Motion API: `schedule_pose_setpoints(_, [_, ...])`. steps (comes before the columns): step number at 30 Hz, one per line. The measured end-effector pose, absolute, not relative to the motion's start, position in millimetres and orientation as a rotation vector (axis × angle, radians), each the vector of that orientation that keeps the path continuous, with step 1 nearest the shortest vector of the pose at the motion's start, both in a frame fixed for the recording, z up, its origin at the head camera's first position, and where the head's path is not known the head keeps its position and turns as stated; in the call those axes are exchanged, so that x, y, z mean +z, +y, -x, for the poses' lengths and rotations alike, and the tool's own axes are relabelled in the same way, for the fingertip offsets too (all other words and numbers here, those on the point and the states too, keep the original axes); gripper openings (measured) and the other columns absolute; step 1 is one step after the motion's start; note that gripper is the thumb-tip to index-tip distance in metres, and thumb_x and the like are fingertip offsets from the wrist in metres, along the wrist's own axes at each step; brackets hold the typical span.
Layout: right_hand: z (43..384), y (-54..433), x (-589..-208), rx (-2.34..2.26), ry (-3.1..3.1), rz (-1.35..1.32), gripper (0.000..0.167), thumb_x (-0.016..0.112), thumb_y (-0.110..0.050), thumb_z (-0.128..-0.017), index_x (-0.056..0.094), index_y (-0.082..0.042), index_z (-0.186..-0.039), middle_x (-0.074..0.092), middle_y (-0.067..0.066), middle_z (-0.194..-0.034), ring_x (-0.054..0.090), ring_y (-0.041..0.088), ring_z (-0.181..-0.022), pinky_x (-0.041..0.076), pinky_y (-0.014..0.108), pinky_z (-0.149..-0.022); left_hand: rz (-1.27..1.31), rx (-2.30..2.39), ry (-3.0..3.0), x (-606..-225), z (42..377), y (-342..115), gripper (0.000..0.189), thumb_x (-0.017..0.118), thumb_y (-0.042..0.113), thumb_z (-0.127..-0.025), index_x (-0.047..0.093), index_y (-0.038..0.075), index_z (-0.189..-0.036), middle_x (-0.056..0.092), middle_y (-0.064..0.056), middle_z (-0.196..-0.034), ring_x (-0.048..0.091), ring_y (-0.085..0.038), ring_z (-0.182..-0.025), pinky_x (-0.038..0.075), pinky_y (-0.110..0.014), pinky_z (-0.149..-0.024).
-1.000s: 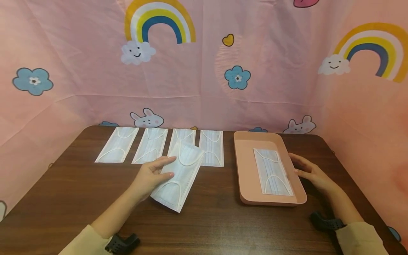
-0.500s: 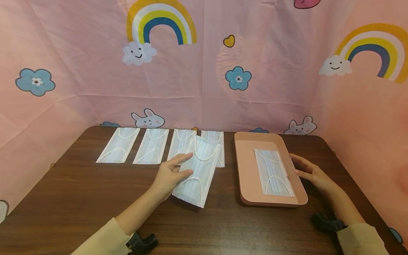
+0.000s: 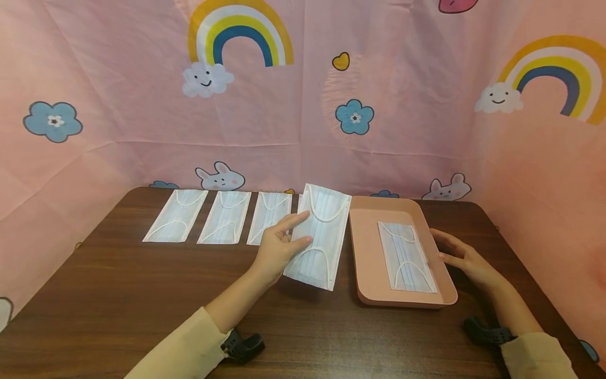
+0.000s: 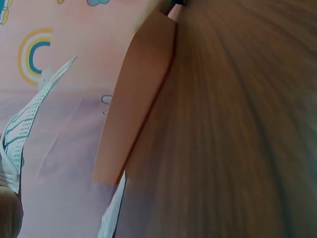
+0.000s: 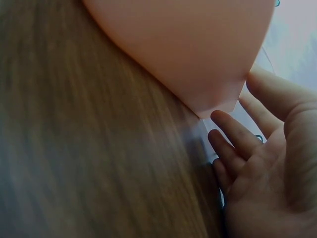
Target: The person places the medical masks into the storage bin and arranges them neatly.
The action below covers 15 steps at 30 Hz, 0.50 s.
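My left hand (image 3: 274, 251) pinches a pale blue face mask (image 3: 318, 237) by its left edge, thumb in front. The mask hangs tilted above the table, its upper right corner overlapping the tray's left rim in the head view. In the left wrist view, this mask (image 4: 25, 121) shows nearly edge-on. A shallow pink tray (image 3: 369, 287) has another face mask (image 3: 407, 258) lying flat inside. My right hand (image 3: 466, 260) rests against the tray's right side, fingers relaxed. In the right wrist view, its thumb and fingertips are right at the tray wall (image 5: 183, 54).
On the brown table (image 3: 156, 295), a row of face masks lies along the far left: one at the left end (image 3: 175, 216), a second (image 3: 224, 217) and a third (image 3: 270, 213). Another at the row's right end is mostly hidden behind the held mask. A pink patterned cloth (image 3: 303, 105) surrounds the table.
My left hand has carried the mask rightward and slightly away from me, from in front of the row to the tray's left edge. The right hand and tray have stayed put.
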State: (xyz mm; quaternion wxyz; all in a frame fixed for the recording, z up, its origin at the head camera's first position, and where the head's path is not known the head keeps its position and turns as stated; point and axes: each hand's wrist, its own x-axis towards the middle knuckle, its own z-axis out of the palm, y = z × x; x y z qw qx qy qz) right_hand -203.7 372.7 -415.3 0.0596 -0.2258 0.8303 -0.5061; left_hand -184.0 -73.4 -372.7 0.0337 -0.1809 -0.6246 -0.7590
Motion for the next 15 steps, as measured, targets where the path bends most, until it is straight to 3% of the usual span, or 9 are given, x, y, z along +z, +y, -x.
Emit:
schedule_pose_setpoints(11, [203,372,-415,-1.531,2.537,0.729,0.057,0.051,0.0,-0.095,0.029,0.002,-0.147,0.035,0.018,-0.147,0.036,-0.006,-0.123,0.035,0.014,-0.09,0.578,-2.328,-1.918,-368,191,-37,0.052,0.069,-0.01,-0.081,0.058,0.0,-0.13,0.051,-0.01,-0.132,0.039,-0.021,-0.127,0.049,-0.021,-0.083])
schedule_pose_setpoints(13, [203,372,-414,-1.509,2.555,0.72,0.057,0.051,0.0,-0.095,0.029,0.001,-0.147,0.034,0.02,-0.147,0.035,-0.006,-0.123,0.036,0.02,-0.092,0.568,-2.318,-1.933,-369,192,-30,0.051,0.07,-0.009,-0.081,0.058,0.001,-0.13,0.052,-0.008,-0.132,0.04,-0.02,-0.125,0.049,-0.019,-0.079])
schedule_pose_setpoints(15, [203,372,-415,-1.507,2.55,0.702,0.057,0.051,-0.001,-0.095,0.028,0.0,-0.148,0.033,0.021,-0.148,0.035,-0.005,-0.123,0.036,0.035,-0.099,0.567,-2.311,-1.934,-369,193,-24,0.051,0.07,-0.009,-0.081,0.058,0.001,-0.13,0.052,-0.008,-0.132,0.039,-0.02,-0.125,0.05,-0.02,-0.075])
